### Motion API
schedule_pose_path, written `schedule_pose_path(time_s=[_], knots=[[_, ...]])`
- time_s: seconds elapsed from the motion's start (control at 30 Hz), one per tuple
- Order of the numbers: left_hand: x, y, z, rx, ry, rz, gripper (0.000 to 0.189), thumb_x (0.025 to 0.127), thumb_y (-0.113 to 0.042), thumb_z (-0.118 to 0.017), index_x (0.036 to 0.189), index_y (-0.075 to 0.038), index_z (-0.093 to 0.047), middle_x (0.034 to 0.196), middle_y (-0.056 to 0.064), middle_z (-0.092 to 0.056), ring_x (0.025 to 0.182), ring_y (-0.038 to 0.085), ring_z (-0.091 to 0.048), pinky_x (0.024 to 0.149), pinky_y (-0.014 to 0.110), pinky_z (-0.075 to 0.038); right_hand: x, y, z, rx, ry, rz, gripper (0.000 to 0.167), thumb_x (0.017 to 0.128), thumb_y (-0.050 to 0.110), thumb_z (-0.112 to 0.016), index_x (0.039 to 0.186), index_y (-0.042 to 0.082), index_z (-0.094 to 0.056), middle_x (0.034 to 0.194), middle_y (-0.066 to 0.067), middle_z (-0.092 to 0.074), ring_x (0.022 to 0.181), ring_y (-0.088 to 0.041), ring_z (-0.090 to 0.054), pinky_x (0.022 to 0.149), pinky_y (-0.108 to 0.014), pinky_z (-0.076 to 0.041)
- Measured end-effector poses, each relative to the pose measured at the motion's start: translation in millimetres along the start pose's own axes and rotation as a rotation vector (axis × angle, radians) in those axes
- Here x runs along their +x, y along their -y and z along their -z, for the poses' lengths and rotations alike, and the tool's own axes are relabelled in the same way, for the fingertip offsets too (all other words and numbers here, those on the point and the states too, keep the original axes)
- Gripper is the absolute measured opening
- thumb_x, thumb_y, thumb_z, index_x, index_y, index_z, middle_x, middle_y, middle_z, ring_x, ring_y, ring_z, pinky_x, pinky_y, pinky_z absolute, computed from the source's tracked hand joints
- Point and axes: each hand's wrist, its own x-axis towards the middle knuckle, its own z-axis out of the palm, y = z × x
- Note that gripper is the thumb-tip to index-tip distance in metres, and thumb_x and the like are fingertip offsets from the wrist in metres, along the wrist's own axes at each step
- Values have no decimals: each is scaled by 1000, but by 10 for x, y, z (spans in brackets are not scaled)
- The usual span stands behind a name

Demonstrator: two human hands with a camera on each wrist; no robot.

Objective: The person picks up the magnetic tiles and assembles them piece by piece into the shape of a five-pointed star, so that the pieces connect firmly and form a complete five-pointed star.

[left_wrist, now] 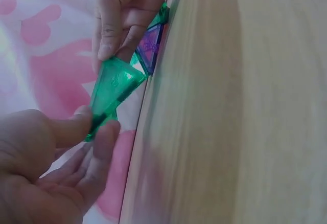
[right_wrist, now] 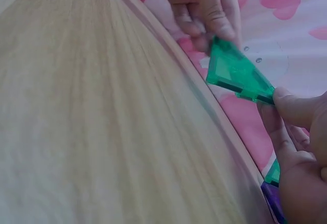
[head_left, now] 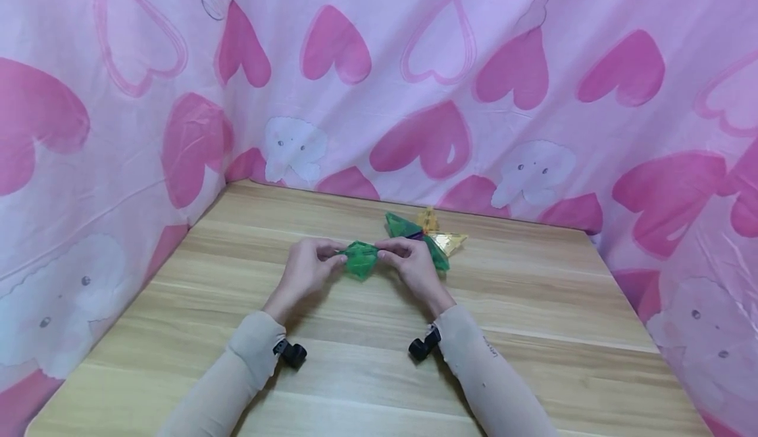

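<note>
Both hands hold up green see-through triangular magnetic tiles (head_left: 361, 259) above the table, one from each side. My left hand (head_left: 306, 266) pinches the left corner between thumb and fingers. At the opposite corner, the thumb and fingers of my right hand (head_left: 414, 267) pinch the piece. In the left wrist view the green tile (left_wrist: 115, 83) spans between the two hands. A second green layer shows at its lower edge; how the layers join cannot be made out. Just behind my right hand lies a star-like group of tiles with green (head_left: 403, 225), yellow (head_left: 447, 242) and purple (left_wrist: 149, 47) pieces, partly hidden.
The wood-grain table (head_left: 355, 371) carries the tile group toward its back edge. A pink curtain (head_left: 379, 95) with hearts hangs behind the table and along both sides. Small black cameras (head_left: 291, 353) sit on both wrists.
</note>
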Motion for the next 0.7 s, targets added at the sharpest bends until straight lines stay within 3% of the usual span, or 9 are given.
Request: schedule_pose_path(time_s=[0.13,0.37,0.43,0.53,0.63,0.7], knots=[[-1,-32,-6,-107,-28,29,13,99,-6,-85,111,-7,-88,97,10,-85,78,21,-81,70,32,-67,12,21,4,5,-11,-17,21,99,11,-85,120,10,-86,117,-6,-83,111,-24,-77,90,-25,-61],[-4,-67,10,-187,-102,33,10,97,-7,-87,107,-6,-89,104,14,-85,81,24,-83,76,40,-69,5,154,68,43,38,-67,33,101,17,-84,132,6,-80,128,-11,-80,117,-23,-75,99,-28,-61],[-4,-71,12,-195,-114,31,9,97,-8,-88,106,-6,-89,104,14,-85,81,23,-83,76,39,-69,18,227,155,62,40,-58,37,102,18,-83,137,5,-77,135,-16,-76,120,-23,-73,102,-29,-60],[-1,-74,13,-194,-124,17,8,97,-8,-88,105,-6,-89,103,13,-85,80,20,-83,74,36,-69,63,329,357,52,4,28,40,104,16,-81,140,1,-73,139,-24,-72,121,-22,-72,104,-27,-59],[4,-68,9,-194,-131,6,8,96,-7,-88,104,-5,-89,102,14,-85,78,21,-82,73,34,-69,101,364,606,9,-66,99,40,105,15,-79,142,0,-71,137,-23,-73,118,-19,-72,103,-24,-58],[6,-63,4,-183,-133,1,8,96,-6,-88,104,-5,-88,101,14,-85,78,22,-82,72,35,-69,103,332,777,-16,-117,103,42,106,17,-79,144,1,-71,136,-18,-73,117,-18,-72,101,-23,-59]])
